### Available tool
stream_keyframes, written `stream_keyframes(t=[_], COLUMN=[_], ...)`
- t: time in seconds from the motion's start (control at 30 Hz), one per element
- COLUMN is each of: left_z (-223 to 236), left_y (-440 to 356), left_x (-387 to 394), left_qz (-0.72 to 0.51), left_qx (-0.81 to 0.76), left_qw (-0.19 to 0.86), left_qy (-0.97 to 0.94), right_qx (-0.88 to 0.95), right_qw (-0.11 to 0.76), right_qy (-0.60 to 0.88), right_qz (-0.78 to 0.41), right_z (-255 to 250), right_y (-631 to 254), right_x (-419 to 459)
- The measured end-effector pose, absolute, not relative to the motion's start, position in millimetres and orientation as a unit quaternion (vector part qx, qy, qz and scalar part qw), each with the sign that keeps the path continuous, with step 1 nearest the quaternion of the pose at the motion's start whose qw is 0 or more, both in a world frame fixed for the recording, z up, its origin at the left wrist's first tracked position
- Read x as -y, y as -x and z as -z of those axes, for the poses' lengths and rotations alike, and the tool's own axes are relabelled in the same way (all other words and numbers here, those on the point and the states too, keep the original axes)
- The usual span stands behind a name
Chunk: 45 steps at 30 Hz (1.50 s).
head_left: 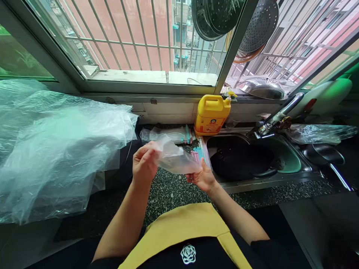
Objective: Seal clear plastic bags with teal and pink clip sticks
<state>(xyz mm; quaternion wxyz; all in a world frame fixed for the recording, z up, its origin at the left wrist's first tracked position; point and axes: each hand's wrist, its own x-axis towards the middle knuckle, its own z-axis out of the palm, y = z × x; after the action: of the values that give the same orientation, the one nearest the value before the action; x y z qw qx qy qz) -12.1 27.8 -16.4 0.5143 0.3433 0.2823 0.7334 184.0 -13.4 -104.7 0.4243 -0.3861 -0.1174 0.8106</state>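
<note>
A translucent frosted plastic bag (pixel 179 161) is stretched between my two hands above the speckled dark countertop (pixel 171 190). My left hand (pixel 145 162) pinches its upper left end between thumb and fingers. At the lower right end, my right hand (pixel 204 176) grips the bag with the thumb on top and the fingers curled below. Behind the bag, clear plastic packages (pixel 171 134) lie against the wall. Small pink and light-blue clips or strips (pixel 198 153) rest on the counter beside the sink, partly covered by the bag.
A yellow jug with a pump (pixel 212 116) stands behind the sink's corner. In the sink (pixel 297 164) sits a large black pan (pixel 241 160) under the faucet (pixel 276 117). Large clear plastic sheeting (pixel 61 149) covers something at left. Metal strainers (pixel 259 28) hang by the barred window.
</note>
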Motion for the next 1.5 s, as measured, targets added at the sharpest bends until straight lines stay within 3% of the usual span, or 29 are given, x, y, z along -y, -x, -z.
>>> stream_keyframes(t=[0.23,0.47,0.7,0.9,1.0,1.13,1.23,1.37,1.5], left_z=[11,14,18,12,12,22,31,36,40], left_y=[26,41,37,40,38,27,17,15,18], left_x=[-25,-32,-31,-28,-27,-20,-13,-4,2], left_qz=[-0.711,-0.733,-0.692,-0.691,-0.693,-0.635,-0.582,-0.552,-0.534], left_qx=[-0.257,-0.302,-0.293,-0.313,-0.287,-0.268,-0.253,-0.250,-0.259], left_qw=[0.515,0.531,0.585,0.572,0.553,0.558,0.557,0.514,0.457], left_qy=[-0.404,-0.300,-0.304,-0.314,-0.363,-0.463,-0.536,-0.607,-0.663], right_qx=[0.134,0.206,0.126,0.195,0.263,0.404,0.537,0.542,0.605], right_qw=[0.452,0.523,0.434,0.445,0.450,0.556,0.498,0.445,0.437], right_qy=[0.341,0.295,0.308,0.352,0.436,0.498,0.426,0.381,0.413], right_qz=[-0.813,-0.773,-0.837,-0.800,-0.734,-0.528,-0.531,-0.603,-0.522], right_z=[100,108,110,116,112,79,44,20,20], right_y=[-165,-161,-149,-141,-153,-172,-173,-162,-159], right_x=[-7,19,22,22,16,-1,-8,-3,6])
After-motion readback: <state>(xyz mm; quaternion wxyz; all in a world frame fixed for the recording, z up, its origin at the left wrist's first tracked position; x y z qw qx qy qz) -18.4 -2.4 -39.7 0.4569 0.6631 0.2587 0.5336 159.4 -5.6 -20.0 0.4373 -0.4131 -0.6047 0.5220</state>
